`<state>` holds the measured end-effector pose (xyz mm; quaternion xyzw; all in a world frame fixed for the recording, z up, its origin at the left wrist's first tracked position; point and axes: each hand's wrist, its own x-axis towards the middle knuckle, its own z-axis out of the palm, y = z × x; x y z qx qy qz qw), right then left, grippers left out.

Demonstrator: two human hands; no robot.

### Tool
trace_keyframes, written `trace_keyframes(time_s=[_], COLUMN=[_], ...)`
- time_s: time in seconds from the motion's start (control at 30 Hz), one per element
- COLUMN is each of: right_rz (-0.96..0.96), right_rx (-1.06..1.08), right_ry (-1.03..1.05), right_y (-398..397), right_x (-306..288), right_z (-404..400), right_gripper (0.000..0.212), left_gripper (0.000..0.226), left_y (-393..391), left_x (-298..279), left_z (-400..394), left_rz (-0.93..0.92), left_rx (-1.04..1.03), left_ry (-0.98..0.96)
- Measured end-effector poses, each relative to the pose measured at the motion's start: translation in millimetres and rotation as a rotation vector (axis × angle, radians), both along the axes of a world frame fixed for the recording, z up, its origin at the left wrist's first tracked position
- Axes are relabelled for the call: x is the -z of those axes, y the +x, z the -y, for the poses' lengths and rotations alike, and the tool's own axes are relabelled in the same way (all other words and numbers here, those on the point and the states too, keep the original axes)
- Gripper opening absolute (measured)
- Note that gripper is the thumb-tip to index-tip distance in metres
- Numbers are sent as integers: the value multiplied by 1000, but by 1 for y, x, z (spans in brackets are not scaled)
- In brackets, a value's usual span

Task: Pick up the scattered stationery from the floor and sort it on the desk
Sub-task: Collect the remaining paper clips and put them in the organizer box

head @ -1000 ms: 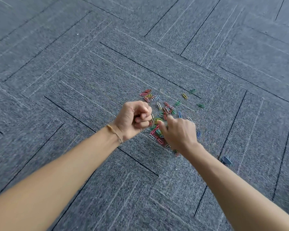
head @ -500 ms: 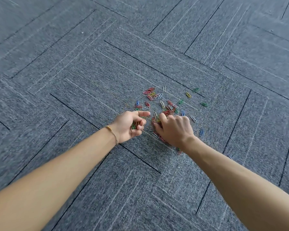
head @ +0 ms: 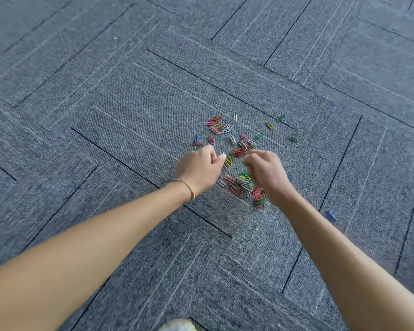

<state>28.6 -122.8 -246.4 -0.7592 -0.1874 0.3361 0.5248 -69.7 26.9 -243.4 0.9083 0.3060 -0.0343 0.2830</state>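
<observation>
Several coloured paper clips point(head: 239, 149) lie scattered on the grey carpet, with a denser heap point(head: 244, 187) between my hands. My left hand point(head: 198, 168), a thin bracelet on its wrist, has its fingers curled and pinches a pale clip at the fingertips on the heap's left side. My right hand point(head: 265, 173) is over the heap with its fingers curled down onto clips. It hides part of the heap, and what it grips is blurred.
A small blue object point(head: 330, 216) lies on the carpet to the right of my right forearm. Stray clips reach as far as a green one point(head: 280, 118) at the back. The pale tip of a shoe point(head: 177, 326) shows at the bottom edge.
Both hands have shifted: the left hand moved right to the heap's edge, and the right hand lifted slightly, uncovering the clips under it. The view has tilted a little.
</observation>
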Motion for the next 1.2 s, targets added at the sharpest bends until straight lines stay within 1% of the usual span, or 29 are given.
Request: trace_keyframes(time_s=[0.07,0.1,0.13,0.2,0.27,0.3,0.4,0.5,0.57,0.6,0.63,0.67,0.7,0.77,0.8,0.87,0.93,0.97,1.03,1.1,1.2], right_rz=[-452,-618,-738,-850,-869,-867,-829,-745,-672,-592,-454,-255,-17,419,592,839,958,992,1044,1087,1129], right_rx=[121,133,123,92,75,76,147,226,242,239,225,184,118,-30,-98,-219,-326,-376,-458,-489,-498], right_ry=[266,374,466,590,649,660,617,483,332,236,117,-29,-206,-547,-659,-761,-801,-813,-817,-807,-807], right_y=[1,1,0,-1,-1,0,2,4,6,7,7,6,4,-1,-3,-5,-6,-7,-13,-18,-18], right_x=[-10,-13,-15,-18,-19,-19,-21,-19,-16,-16,-14,-14,-14,-10,-8,-4,-2,0,5,8,9], right_z=[12,18,22,31,39,41,46,52,55,56,55,53,51,46,44,39,35,33,32,31,31], right_gripper=[28,26,24,20,19,21,37,39,39,41,43,46,50,57,57,52,51,53,54,51,42], left_gripper=[47,51,54,63,68,67,54,38,32,30,29,30,30,31,31,33,33,32,29,25,19], left_y=[-2,-2,-2,-2,-2,-2,-2,-4,-4,-4,-4,-3,-1,1,2,2,0,-1,-5,-7,-8], left_x=[4,6,8,10,11,11,12,14,15,16,17,17,15,10,6,-3,-11,-13,-13,-13,-12], left_z=[5,8,10,14,19,22,29,33,36,38,40,41,42,39,37,31,22,18,10,5,0], left_rz=[-21,-23,-25,-53,-77,-76,-26,-13,-14,-14,-4,10,23,60,81,80,34,18,26,47,60], left_rx=[142,228,313,459,580,641,784,833,809,778,728,656,566,351,245,82,-12,-36,-58,-52,-35], left_ry=[211,299,370,471,546,579,603,559,518,477,409,294,137,-249,-454,-871,-1233,-1367,-1565,-1678,-1746])
